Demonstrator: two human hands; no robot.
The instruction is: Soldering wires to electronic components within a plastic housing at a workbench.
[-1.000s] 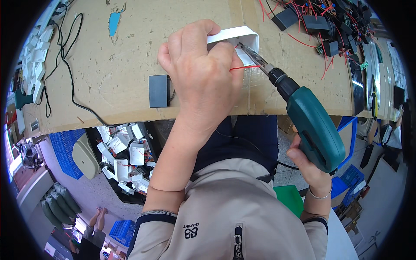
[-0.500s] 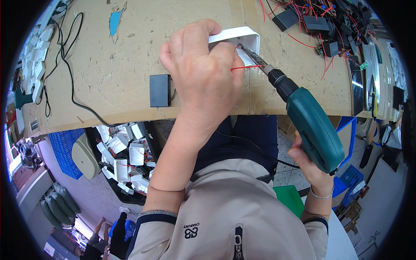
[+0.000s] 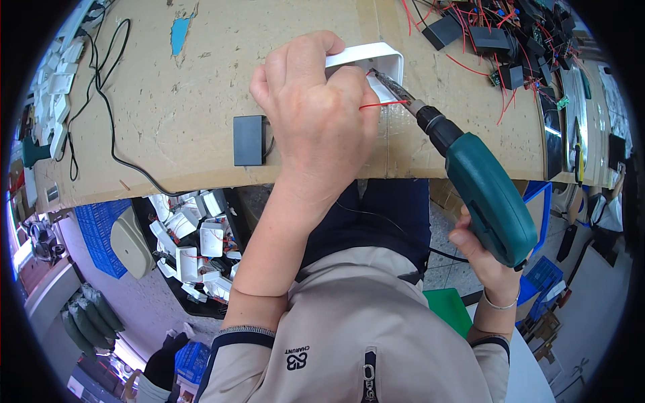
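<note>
My left hand (image 3: 319,107) is closed on a white plastic housing (image 3: 369,51), holding it on the cardboard-covered table with the open side facing up. A red wire (image 3: 383,104) sticks out beside my left fingers. My right hand (image 3: 478,250) grips a dark green soldering gun (image 3: 490,195); its body hides most of those fingers. The tool's dark tip reaches into the housing, and what it touches there is too small to make out. Left of my left wrist lies a black box (image 3: 248,140) with a thin dark lead, partly hidden by the hand.
A pile of black boxes with red wires and small boards (image 3: 494,40) covers the table's far right. White housings (image 3: 60,84) and a black cable (image 3: 107,101) are at the left. Below the table edge stands a black crate (image 3: 195,310) of white parts. Another person is at the lower left.
My hands, the housing and the soldering gun have barely shifted. In the background at the lower left, the other person has moved.
</note>
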